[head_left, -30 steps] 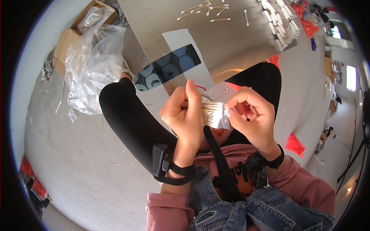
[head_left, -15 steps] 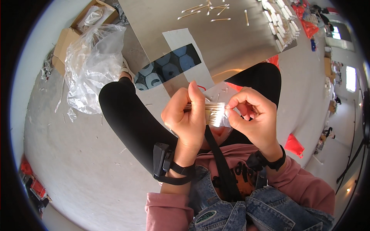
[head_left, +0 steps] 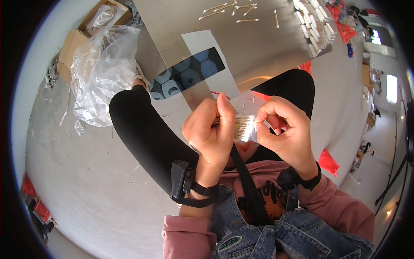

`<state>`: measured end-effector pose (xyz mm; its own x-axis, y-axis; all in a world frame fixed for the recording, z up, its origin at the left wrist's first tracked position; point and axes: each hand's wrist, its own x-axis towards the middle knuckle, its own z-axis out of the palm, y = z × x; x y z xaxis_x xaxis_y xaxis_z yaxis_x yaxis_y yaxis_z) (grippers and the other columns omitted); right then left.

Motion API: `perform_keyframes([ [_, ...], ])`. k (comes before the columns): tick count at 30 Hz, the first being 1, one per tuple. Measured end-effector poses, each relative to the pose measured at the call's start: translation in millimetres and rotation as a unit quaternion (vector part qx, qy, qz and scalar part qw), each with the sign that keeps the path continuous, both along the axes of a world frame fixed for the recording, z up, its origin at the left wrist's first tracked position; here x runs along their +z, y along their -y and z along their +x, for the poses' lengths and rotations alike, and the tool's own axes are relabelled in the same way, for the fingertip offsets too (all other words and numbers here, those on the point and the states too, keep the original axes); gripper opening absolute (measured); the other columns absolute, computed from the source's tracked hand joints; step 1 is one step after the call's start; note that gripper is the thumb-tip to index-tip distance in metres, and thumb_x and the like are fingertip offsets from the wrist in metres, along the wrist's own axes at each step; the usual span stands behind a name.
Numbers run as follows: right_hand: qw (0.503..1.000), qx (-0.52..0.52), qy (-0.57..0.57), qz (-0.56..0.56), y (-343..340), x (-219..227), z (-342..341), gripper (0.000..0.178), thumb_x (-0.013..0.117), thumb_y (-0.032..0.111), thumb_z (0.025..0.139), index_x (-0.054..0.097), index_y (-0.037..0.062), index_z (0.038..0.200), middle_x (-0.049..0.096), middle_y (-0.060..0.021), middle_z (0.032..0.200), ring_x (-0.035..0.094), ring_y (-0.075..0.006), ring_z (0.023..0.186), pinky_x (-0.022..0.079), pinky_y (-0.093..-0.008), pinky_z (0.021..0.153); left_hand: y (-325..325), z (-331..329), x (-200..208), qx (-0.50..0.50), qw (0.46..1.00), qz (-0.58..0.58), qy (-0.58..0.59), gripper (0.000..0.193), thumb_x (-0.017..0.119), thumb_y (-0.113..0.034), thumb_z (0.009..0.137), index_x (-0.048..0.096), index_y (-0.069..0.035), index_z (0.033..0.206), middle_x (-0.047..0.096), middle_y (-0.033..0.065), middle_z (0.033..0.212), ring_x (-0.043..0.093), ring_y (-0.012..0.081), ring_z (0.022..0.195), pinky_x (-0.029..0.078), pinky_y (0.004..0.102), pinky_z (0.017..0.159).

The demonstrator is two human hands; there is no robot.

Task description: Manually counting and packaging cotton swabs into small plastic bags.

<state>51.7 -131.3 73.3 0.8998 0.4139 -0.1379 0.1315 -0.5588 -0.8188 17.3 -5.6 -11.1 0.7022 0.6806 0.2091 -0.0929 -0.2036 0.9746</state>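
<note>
A bundle of cotton swabs [head_left: 242, 127] lies sideways over my lap, partly inside a small clear plastic bag [head_left: 252, 135]. My left hand [head_left: 210, 131] is closed round the left end of the bundle, thumb up along its side. At the other end, thumb and forefinger of my right hand [head_left: 288, 131] pinch the edge of the bag by the white cotton tips. My palm and fingers hide much of the bundle. Beyond my hands, several loose swabs [head_left: 247, 20] are scattered over the metal table [head_left: 263, 47].
Rows of white swab packs [head_left: 311, 28] line the table's right end. A white sheet [head_left: 226, 84] and a dark patterned piece [head_left: 194, 71] are at its near edge. Large clear bag [head_left: 103, 77] and cardboard box [head_left: 71, 49] stand left. A red bag [head_left: 329, 163] lies on the floor right.
My left hand has moved slightly right with the swabs, closer to my right hand. The right hand keeps its pinch on the bag's edge.
</note>
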Motion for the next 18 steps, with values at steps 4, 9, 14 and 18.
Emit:
perform_keyframes([
  [4,1.0,0.005,-0.004,0.001,-2.8,-0.1,-1.7,0.02,0.071,-0.006,0.073,0.057,0.0047,0.083,0.046,0.002,0.071,0.036,-0.0052,0.055,0.031,-0.0226,0.049,-0.9,-0.3,1.3,0.005,1.0,0.011,0.007,0.037,0.071,-0.005,0.088,0.048,-0.002,0.059,0.043,0.0052,0.051,0.036,0.0144,0.042,0.029,0.0285,0.042],
  [9,1.0,0.023,0.009,0.002,-0.9,-2.4,-2.7,0.019,0.07,-0.004,0.074,0.055,0.0051,0.083,0.048,0.0007,0.072,0.037,-0.007,0.054,0.032,-0.0234,0.049,1.4,-0.8,0.3,0.0,0.998,-0.064,-0.015,0.034,0.068,-0.006,0.092,0.053,0.0,0.061,0.045,0.0045,0.051,0.036,0.0102,0.044,0.03,0.0271,0.043],
  [14,1.0,0.013,0.015,0.01,0.1,0.0,-0.6,0.019,0.071,-0.003,0.074,0.058,0.0051,0.083,0.045,0.0008,0.069,0.036,-0.0067,0.054,0.031,-0.0237,0.049,1.0,0.6,-2.6,0.008,0.999,-0.045,-0.012,0.04,0.062,-0.013,0.099,0.057,0.0,0.062,0.05,-0.0047,0.052,0.037,-0.0004,0.049,0.025,0.0196,0.045],
  [18,0.997,0.038,0.068,-0.01,-1.2,2.7,-0.4,0.019,0.073,-0.004,0.073,0.06,0.005,0.083,0.041,0.0011,0.065,0.035,-0.0058,0.054,0.03,-0.0235,0.049,-0.2,0.2,-1.2,0.011,0.998,-0.062,-0.01,0.04,0.062,-0.012,0.1,0.056,0.0,0.061,0.05,-0.0049,0.052,0.038,-0.0006,0.05,0.026,0.0194,0.045],
])
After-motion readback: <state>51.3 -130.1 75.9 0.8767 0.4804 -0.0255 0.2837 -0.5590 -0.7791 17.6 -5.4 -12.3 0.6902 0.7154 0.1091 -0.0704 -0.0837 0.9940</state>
